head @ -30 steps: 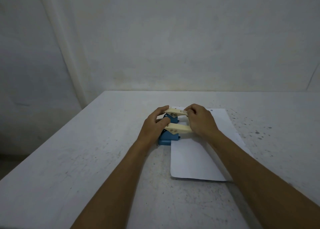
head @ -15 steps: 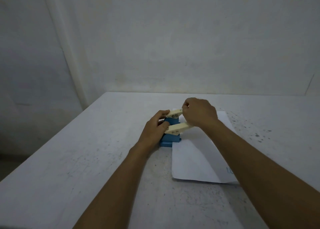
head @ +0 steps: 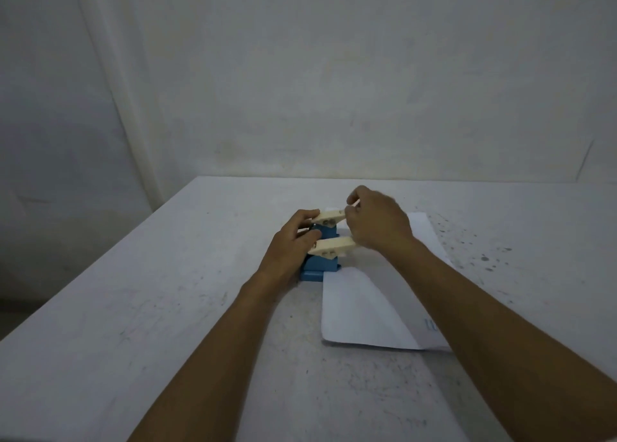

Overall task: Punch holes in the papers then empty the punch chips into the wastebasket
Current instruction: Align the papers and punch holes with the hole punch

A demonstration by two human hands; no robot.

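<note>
A blue hole punch (head: 321, 268) with a cream two-armed lever (head: 329, 246) stands near the middle of the table. White papers (head: 360, 311) lie to its right, their left edge tucked into the punch. My left hand (head: 289, 246) grips the punch body from the left, fingers on the lever's pivot end. My right hand (head: 379, 223) is closed over the raised free ends of the lever, above the papers. No wastebasket is in view.
The white table (head: 150, 308) is scuffed, with dark specks at the right (head: 484, 259). Its left edge runs diagonally beside a dim floor. A plain wall (head: 334, 91) stands right behind the table's far edge.
The lever has risen from its pressed-down position, my right hand lifting with it. The left hand stayed on the punch.
</note>
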